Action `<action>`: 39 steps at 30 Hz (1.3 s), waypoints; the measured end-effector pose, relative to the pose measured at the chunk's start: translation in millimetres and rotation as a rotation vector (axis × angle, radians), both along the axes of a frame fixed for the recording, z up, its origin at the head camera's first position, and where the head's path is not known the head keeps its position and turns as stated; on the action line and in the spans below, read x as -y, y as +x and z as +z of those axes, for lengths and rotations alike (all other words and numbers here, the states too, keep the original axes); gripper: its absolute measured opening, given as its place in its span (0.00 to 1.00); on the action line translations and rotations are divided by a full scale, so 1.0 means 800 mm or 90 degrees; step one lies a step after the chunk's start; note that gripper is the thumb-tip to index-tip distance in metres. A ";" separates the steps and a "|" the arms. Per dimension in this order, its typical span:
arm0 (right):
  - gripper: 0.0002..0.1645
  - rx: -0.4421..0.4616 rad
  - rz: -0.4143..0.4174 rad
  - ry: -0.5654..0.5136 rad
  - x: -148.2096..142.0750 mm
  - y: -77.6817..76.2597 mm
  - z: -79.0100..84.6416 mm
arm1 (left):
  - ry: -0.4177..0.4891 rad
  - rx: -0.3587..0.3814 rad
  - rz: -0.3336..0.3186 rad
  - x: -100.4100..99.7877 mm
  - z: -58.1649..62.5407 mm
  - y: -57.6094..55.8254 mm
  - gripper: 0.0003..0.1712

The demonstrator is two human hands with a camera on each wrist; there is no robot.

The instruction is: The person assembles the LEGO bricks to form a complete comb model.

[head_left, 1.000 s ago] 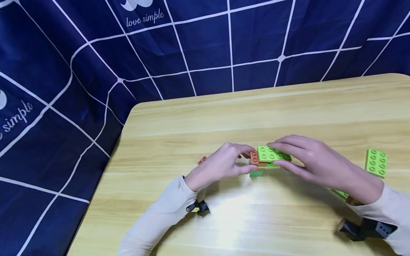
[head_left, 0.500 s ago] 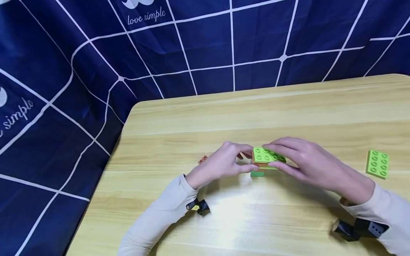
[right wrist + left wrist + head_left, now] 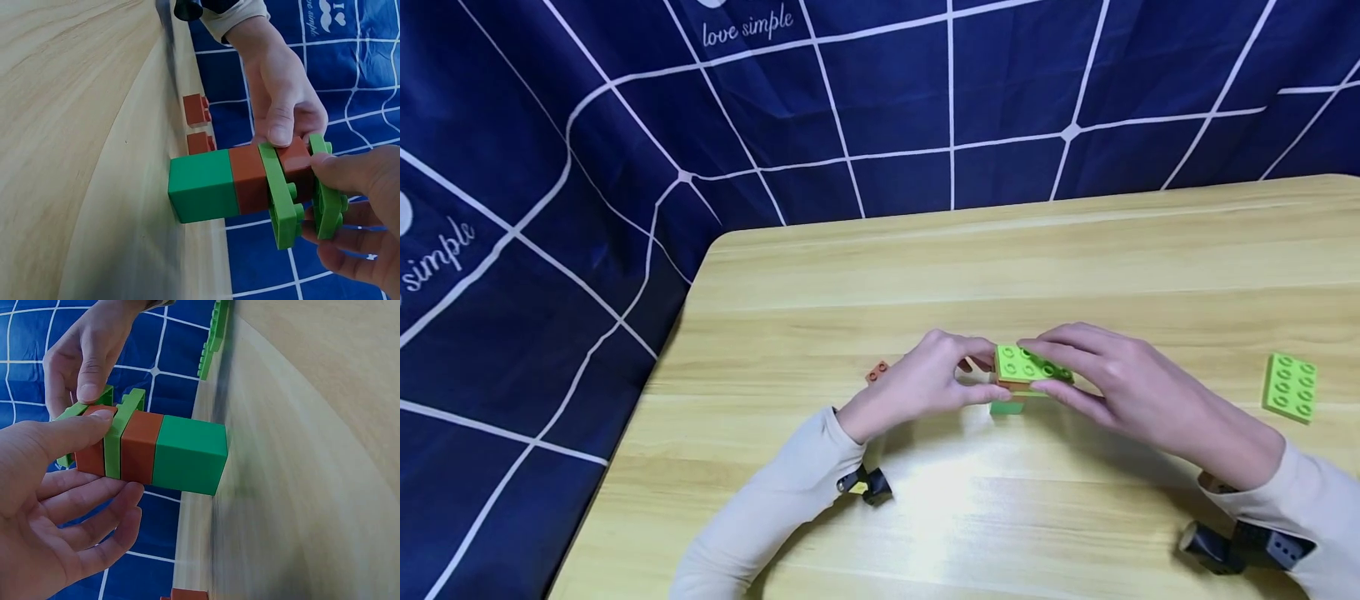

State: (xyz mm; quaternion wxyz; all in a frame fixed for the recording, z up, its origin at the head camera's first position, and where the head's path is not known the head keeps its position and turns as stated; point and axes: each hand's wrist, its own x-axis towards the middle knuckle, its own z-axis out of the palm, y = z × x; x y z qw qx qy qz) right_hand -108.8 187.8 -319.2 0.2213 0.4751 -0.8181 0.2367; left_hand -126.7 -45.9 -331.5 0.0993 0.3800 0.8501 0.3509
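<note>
In the wrist views a toy-brick stack stands on the table: a dark green block [image 3: 190,453] lowest, then a reddish-brown brick [image 3: 139,447], a lime plate [image 3: 280,200] and an upper reddish-brown brick [image 3: 292,164]. A second lime plate [image 3: 1018,367] lies over that upper brick, studs up. Both lime plates jut out past the stack toward the right hand's side. My left hand [image 3: 921,379] pinches the upper brick between thumb and fingers. From the other side, my right hand [image 3: 1116,387] holds the top lime plate by its long edges, thumb in front and fingers behind.
A loose lime plate [image 3: 1290,387] lies on the table [image 3: 850,292] to the right. Two small reddish bricks [image 3: 195,110] stand beyond the stack in the right wrist view. Dark blue curtains [image 3: 880,108] with white lines hang behind the table.
My right hand has shifted left with the lime plate, which covers the upper brick's studs that showed one second ago. My left hand has kept its grip on the stack.
</note>
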 end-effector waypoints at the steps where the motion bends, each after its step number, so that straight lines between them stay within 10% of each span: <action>1: 0.35 -0.002 -0.001 -0.001 0.000 0.000 0.000 | 0.002 0.000 -0.001 0.000 0.001 0.000 0.18; 13: 0.35 -0.002 -0.015 0.014 0.005 0.003 0.006 | 0.059 -0.037 0.033 0.010 0.026 0.006 0.26; 22: 0.36 -0.012 -0.025 0.030 0.005 0.006 0.008 | -0.088 -0.151 0.022 -0.002 0.025 0.016 0.29; 39: 0.25 0.105 -0.039 0.077 0.003 0.004 -0.003 | -0.139 -0.218 0.022 -0.009 0.018 0.022 0.24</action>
